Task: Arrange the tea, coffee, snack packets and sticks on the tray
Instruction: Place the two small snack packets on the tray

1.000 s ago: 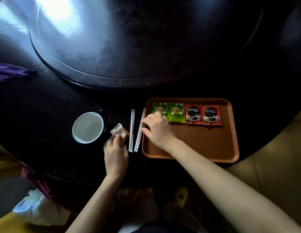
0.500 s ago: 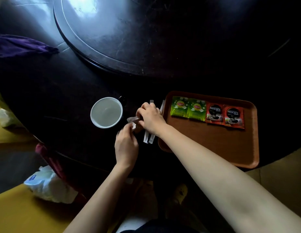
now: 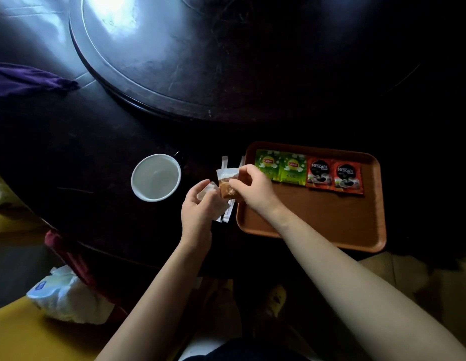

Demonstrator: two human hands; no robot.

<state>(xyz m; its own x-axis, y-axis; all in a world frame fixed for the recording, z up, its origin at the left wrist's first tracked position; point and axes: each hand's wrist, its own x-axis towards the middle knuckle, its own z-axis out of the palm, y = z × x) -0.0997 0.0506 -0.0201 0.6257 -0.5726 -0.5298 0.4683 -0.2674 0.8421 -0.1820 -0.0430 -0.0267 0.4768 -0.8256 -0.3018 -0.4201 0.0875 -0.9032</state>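
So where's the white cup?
The white cup stands on the dark table, left of both hands and the orange tray.

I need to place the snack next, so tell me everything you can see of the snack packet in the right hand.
The snack packet is a small clear wrapper with a pale sealed top and brown, crumbly-looking contents. It is lifted off the table, roughly upright, just left of the tray. The right hand pinches its right edge; the left hand holds a second wrapper beside it.

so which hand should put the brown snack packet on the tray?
Right. The right hand already pinches the brown snack packet and hangs at the tray edge. The left hand holds another clear packet, farther away.
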